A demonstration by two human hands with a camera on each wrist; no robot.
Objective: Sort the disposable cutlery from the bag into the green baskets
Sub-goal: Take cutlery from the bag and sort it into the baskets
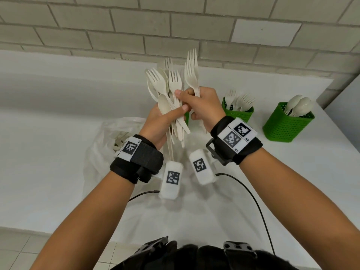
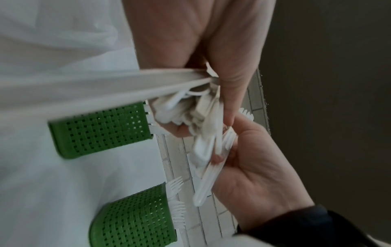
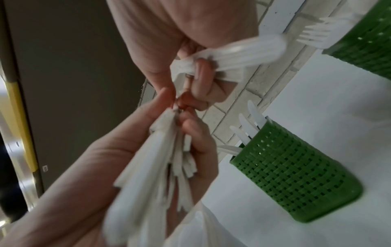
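Observation:
My left hand (image 1: 165,119) grips a fanned bundle of cream forks and spoons (image 1: 165,88), heads up, above the table. My right hand (image 1: 194,102) holds a few forks (image 1: 191,75) in its curled fingers and pinches at the bundle with thumb and forefinger. In the right wrist view the forks (image 3: 243,51) lie across the right palm and the bundle (image 3: 152,167) sits in the left hand (image 3: 95,175). The plastic bag (image 1: 109,137) lies open at the left with more cutlery inside. One green basket (image 1: 238,112) holds forks, another (image 1: 288,123) holds spoons, and a third (image 3: 296,173) holds knives.
The white table (image 1: 48,152) runs along a grey brick wall (image 1: 116,26). Its right end (image 1: 319,106) lies just beyond the spoon basket. Black cables (image 1: 253,201) hang from my wrist cameras over the near edge. The knife basket is mostly hidden behind my hands in the head view.

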